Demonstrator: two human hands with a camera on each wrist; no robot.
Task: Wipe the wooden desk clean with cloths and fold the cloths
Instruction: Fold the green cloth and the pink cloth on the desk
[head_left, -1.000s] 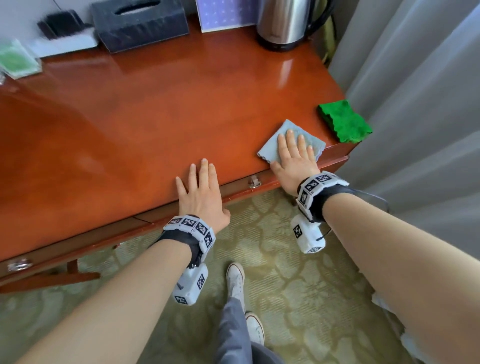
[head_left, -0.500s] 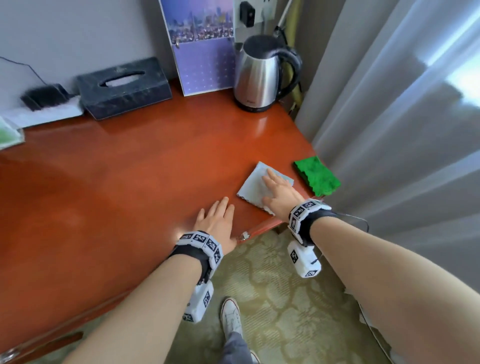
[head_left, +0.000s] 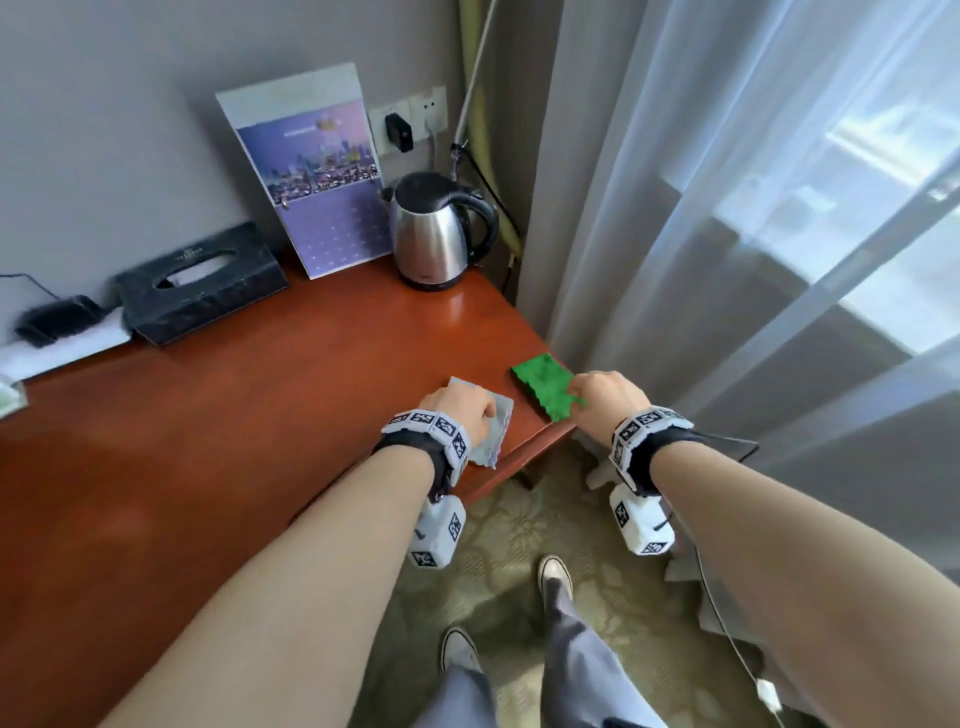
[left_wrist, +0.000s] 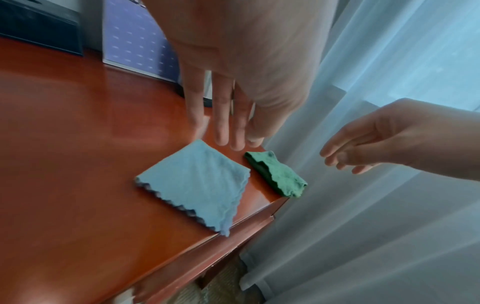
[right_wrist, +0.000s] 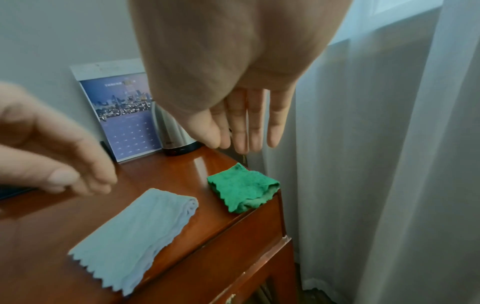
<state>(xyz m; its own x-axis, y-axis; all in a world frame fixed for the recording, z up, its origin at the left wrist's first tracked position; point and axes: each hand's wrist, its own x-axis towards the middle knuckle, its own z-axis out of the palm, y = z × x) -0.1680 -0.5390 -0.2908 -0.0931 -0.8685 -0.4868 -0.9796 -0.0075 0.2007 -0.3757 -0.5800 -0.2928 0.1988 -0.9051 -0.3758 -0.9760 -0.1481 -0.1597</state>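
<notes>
A folded light-blue cloth (head_left: 497, 431) (left_wrist: 197, 183) (right_wrist: 135, 232) lies flat near the front right corner of the wooden desk (head_left: 260, 415). A smaller folded green cloth (head_left: 540, 387) (left_wrist: 278, 176) (right_wrist: 244, 191) lies right beside it at the desk's right edge. My left hand (head_left: 462, 410) (left_wrist: 228, 131) hovers over the blue cloth with straight fingers and holds nothing. My right hand (head_left: 602, 395) (right_wrist: 241, 133) hovers over the green cloth, fingers extended and empty. The wrist views show both hands apart from the cloths.
A steel kettle (head_left: 441, 234), a leaning calendar (head_left: 317, 171) and a dark tissue box (head_left: 202, 280) stand along the wall at the back. A sheer curtain (head_left: 727, 260) hangs close to the desk's right edge. A white cable (head_left: 737, 649) trails on the floor.
My right hand has lifted off the blue cloth and moved right, over the green one. My left hand has left the desk's front edge and moved right, above the blue cloth.
</notes>
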